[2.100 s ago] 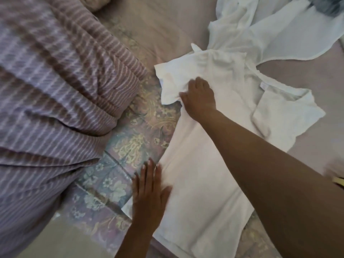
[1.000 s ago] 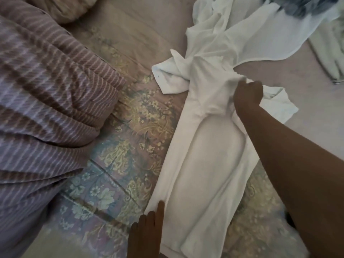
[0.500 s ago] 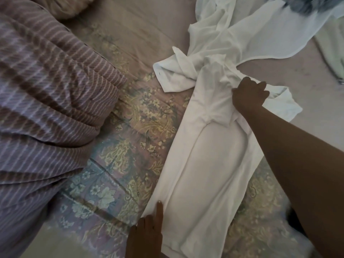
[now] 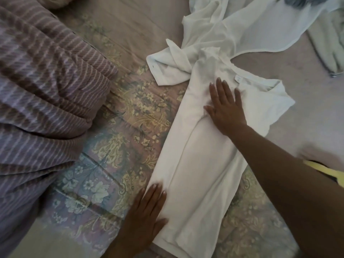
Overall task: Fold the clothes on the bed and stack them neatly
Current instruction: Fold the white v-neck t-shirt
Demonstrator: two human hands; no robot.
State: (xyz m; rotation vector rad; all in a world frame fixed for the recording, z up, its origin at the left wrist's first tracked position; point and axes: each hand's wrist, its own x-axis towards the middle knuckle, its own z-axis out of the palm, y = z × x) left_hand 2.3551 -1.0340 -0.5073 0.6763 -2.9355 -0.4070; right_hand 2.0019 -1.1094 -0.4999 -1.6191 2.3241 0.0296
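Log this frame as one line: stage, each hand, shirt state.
stage: smoothing | left hand: flat on hem end | right hand: flat on chest | white T-shirt: lengthwise fold, one sleeve out | bed: floral sheet

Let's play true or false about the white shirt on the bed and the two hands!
1. Both hands lie flat on the white shirt. True: the left hand and the right hand press on it with straight fingers.
2. The shirt is already a small neat square. False: it is a long strip, sleeves still out.
3. A striped blanket lies left of the shirt. True.
4. The right hand holds a hanger. False: it holds nothing.
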